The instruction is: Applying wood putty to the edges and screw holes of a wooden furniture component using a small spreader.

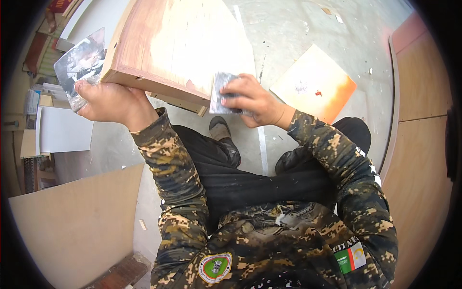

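A thin flat metal plate (pixel 81 61), smeared with pale and dark filler, is in my left hand (pixel 114 103), thumb over its lower edge. That hand is also right under the near left corner of a pale wooden box-like piece (pixel 159 65); I cannot tell if it bears any weight. My right hand (pixel 256 101) grips a grey flat scraper (pixel 219 89) with its fingers bent over the blade. The scraper is against the right end of the wood's near edge. Lighter patches show on the wood's top face, and a small dark hole marks its near side.
A pale square board (pixel 313 79) with an orange-tinged edge lies on the grey floor to the right. Large curved wooden panels (pixel 418 144) stand at the far right. White boards (pixel 65 129) and a brown panel (pixel 82 212) are at the left. Another person's hand (pixel 50 20) shows at top left.
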`<state>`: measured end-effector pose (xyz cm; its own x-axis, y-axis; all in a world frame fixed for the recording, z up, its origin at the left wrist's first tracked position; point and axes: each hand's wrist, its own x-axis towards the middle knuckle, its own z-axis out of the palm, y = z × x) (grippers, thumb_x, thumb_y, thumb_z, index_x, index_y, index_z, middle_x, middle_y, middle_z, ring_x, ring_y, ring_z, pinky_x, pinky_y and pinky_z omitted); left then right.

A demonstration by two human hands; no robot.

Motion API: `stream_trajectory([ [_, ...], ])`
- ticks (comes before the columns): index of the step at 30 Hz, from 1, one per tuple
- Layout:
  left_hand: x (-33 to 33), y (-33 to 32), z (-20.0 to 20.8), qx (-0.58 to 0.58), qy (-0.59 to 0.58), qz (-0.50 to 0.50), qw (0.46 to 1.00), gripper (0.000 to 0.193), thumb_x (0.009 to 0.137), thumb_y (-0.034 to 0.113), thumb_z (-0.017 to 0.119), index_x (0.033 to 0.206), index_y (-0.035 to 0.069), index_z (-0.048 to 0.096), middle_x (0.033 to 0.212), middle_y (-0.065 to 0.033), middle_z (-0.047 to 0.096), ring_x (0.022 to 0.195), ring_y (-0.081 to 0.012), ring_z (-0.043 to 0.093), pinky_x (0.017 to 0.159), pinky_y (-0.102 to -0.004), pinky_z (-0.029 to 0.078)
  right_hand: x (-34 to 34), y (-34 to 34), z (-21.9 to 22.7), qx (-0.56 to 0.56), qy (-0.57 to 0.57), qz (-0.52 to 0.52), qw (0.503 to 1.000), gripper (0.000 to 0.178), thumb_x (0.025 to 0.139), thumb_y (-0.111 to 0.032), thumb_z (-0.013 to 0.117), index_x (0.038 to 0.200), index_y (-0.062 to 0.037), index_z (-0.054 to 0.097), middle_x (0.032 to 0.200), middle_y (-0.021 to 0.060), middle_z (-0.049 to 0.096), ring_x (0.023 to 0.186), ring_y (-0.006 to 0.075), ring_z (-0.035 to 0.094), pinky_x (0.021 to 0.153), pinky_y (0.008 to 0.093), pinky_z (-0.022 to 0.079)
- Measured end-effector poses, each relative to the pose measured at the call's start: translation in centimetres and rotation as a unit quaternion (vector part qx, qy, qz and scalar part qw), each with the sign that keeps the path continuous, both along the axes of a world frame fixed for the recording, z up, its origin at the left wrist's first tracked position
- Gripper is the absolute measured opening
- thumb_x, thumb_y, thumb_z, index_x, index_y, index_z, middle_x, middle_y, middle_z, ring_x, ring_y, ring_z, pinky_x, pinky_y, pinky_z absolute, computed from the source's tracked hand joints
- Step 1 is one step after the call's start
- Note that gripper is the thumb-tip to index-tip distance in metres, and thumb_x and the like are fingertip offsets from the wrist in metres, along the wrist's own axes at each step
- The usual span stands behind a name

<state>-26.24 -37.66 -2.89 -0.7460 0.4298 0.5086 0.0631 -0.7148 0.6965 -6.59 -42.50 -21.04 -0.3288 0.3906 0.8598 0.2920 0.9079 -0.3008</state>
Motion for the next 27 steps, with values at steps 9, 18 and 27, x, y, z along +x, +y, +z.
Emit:
stream_trajectory([
  [9,0.7,-0.4,0.4,-0.003,-0.015,0.001,1.000,0.037,0.100,0.021,0.048,0.119,-0.009,0.038,0.119,-0.0242,0.055,0.104,-0.0329,0.065,0.087,-0.0422,0.058,-1.2,4.2,10.1,0.078,0.020,-0.022,0.996,0.050,0.071,0.004,0.061,0.116,-0.0170,0.069,0.123,0.0020,0.064,0.116,0.0245,0.058,0.096,0.0409,0.044],
  [18,-0.1,-0.1,0.2,-0.012,-0.017,-0.003,1.000,0.036,0.099,0.019,0.048,0.117,-0.010,0.037,0.120,-0.0254,0.053,0.106,-0.0331,0.064,0.089,-0.0423,0.057,-0.2,0.9,3.4,-0.042,-0.060,-0.004,0.997,0.056,0.065,0.006,0.063,0.116,-0.0158,0.070,0.123,0.0028,0.064,0.121,0.0257,0.055,0.099,0.0399,0.041],
  [27,-0.4,-0.4,1.4,0.053,0.041,-0.001,0.998,0.040,0.097,0.020,0.053,0.119,-0.010,0.041,0.116,-0.0243,0.056,0.097,-0.0339,0.066,0.082,-0.0414,0.059,4.3,-1.4,2.8,-0.404,0.193,0.132,0.884,0.033,0.099,-0.007,0.057,0.131,-0.0025,0.059,0.133,0.0098,0.060,0.122,0.0217,0.058,0.101,0.0416,0.052],
])
